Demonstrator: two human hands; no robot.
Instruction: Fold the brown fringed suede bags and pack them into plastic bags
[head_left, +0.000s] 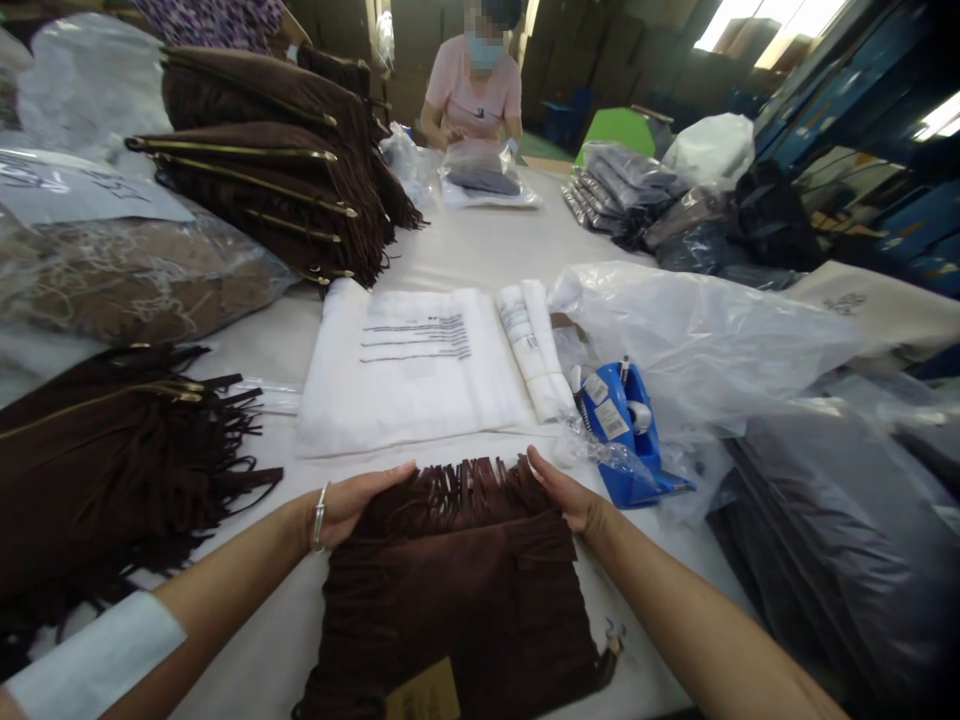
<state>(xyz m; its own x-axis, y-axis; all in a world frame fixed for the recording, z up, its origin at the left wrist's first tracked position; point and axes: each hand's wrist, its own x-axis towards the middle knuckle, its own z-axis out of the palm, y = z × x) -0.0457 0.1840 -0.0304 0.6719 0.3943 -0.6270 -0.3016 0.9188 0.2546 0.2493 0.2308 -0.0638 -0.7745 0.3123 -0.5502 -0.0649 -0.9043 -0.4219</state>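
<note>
A dark brown fringed bag (457, 590) lies flat in front of me, its fringe along the far edge and sides. A tan tag (424, 692) rests on its near part. My left hand (361, 502) grips the far left corner, thumb along the edge and the other fingers hidden by the bag. At the far right corner, my right hand (561, 490) holds the bag in the same way, with its fingers mostly hidden. Just beyond the fringe lies a stack of white printed plastic bags (412, 390). A blue tape dispenser (626, 435) stands to the right of it.
More brown fringed bags (97, 450) lie at left, with a zippered pile (262, 150) behind. A rolled white bundle (534, 350) sits beside the printed bags. Grey wrapped packages (847, 520) fill the right. Across the white table (465, 245), a masked co-worker (476, 95) handles a clear-bagged item.
</note>
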